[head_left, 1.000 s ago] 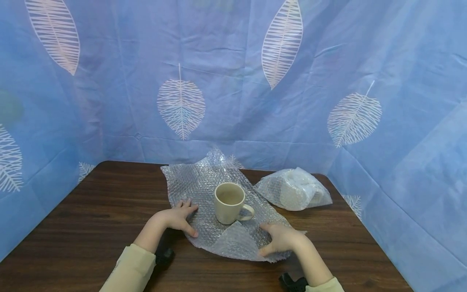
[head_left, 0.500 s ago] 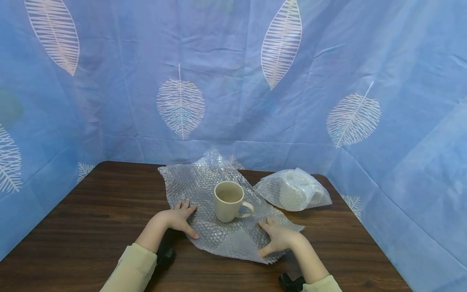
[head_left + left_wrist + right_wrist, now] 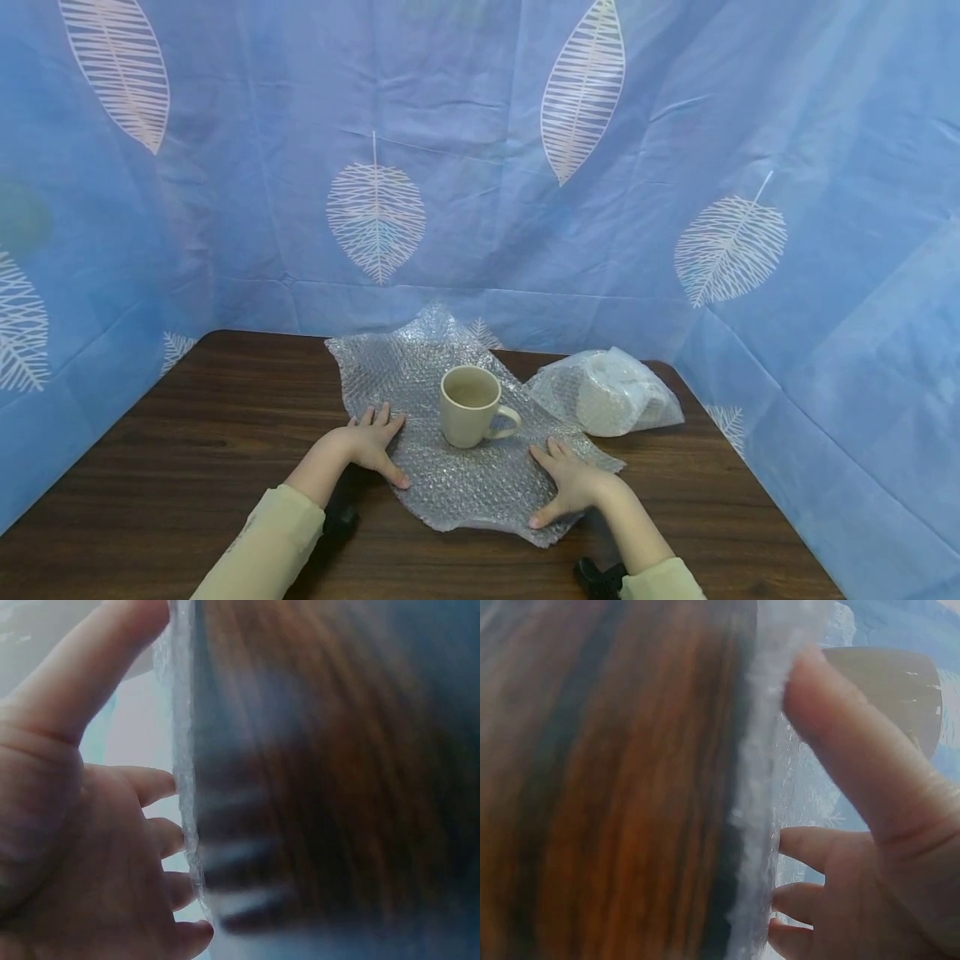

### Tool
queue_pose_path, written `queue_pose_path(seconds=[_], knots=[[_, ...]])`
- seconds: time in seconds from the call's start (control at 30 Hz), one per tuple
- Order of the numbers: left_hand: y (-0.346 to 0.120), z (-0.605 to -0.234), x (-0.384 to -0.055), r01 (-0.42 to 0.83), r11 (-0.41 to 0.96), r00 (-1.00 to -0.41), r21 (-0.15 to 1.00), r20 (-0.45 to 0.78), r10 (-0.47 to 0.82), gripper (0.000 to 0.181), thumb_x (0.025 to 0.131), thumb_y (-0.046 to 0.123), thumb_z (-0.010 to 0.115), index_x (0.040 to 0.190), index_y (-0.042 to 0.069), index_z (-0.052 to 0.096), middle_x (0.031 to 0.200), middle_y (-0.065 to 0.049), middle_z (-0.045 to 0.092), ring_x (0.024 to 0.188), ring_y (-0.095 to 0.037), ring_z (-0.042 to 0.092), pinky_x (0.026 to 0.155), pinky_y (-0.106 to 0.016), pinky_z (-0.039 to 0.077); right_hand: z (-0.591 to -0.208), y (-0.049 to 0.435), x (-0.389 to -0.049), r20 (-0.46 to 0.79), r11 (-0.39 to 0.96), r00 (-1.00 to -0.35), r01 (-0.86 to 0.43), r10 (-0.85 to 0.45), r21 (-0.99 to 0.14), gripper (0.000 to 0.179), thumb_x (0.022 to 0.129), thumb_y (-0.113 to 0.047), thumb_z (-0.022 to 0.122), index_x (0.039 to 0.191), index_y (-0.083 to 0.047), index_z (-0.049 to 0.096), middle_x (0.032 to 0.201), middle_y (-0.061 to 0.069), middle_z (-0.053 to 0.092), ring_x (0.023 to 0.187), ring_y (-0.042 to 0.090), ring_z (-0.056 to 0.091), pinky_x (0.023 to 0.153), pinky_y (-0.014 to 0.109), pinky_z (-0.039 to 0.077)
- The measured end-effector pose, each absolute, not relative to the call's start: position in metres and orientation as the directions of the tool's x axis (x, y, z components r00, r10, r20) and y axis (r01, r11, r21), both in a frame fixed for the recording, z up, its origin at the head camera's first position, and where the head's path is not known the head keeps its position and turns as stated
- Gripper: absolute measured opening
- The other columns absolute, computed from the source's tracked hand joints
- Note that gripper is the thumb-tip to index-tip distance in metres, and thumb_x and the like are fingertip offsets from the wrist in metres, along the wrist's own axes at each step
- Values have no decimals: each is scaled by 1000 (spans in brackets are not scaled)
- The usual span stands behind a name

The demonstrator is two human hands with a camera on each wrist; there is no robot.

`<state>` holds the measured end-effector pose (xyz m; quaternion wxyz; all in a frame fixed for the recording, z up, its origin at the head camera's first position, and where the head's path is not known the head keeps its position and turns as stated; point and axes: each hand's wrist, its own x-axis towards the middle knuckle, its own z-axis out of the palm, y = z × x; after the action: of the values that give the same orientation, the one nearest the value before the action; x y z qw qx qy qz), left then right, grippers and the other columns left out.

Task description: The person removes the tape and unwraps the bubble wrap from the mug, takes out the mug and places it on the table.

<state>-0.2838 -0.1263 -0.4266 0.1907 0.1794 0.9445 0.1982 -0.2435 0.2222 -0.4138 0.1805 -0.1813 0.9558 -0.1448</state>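
A cream mug [image 3: 467, 412] stands upright on a spread sheet of bubble wrap [image 3: 457, 492], its handle to the right. My left hand [image 3: 371, 446] rests on the sheet's left edge with fingers spread; the left wrist view shows its fingertips [image 3: 166, 834] touching the wrap. On the right part of the sheet lies my right hand [image 3: 573, 487], thumb and fingers apart, pressing it to the table. In the right wrist view the right thumb [image 3: 855, 727] touches the wrap, with the mug [image 3: 900, 690] behind it. Neither hand touches the mug.
A bubble-wrapped bundle [image 3: 611, 396] with a pale round thing inside lies at the back right, close to the sheet. The dark wooden table [image 3: 187, 467] meets a blue leaf-patterned cloth [image 3: 465, 242] at the back and sides.
The front flap of the bubble wrap, which was folded up before the mug, now lies flat. The mug has shifted slightly away from me. Both hands stay nearly in place.
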Motion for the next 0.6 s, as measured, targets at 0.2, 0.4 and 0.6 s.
queue_pose_path(seconds=[0.2, 0.4, 0.6], knots=[[-124, -425, -284, 255, 872, -867, 419, -300, 397, 115, 68, 51, 83, 152, 2, 21, 155, -29, 1, 139, -49, -4, 108, -63, 3, -413, 223, -242, -295, 883, -867, -281, -402, -377, 117, 62, -46, 87, 151, -3, 25, 153, 31, 9, 139, 50, 6, 100, 72, 18], [-122, -425, -284, 262, 881, -863, 395, -312, 397, 115, 69, 51, 82, 152, 1, 21, 155, -29, 2, 139, -50, -3, 108, -64, 6, -411, 224, -242, -319, 886, -861, -269, -397, -377, 117, 63, -45, 86, 152, -5, 23, 154, 30, 5, 137, 53, 1, 99, 73, 17], [-120, -423, -285, 261, 897, -863, 357, -330, 383, 114, 69, 52, 81, 152, 1, 20, 155, -29, 2, 139, -50, -2, 108, -64, 10, -412, 224, -244, -340, 893, -854, -268, -394, -363, 116, 64, -45, 86, 153, -6, 21, 155, 29, 4, 138, 51, -1, 99, 73, 17]])
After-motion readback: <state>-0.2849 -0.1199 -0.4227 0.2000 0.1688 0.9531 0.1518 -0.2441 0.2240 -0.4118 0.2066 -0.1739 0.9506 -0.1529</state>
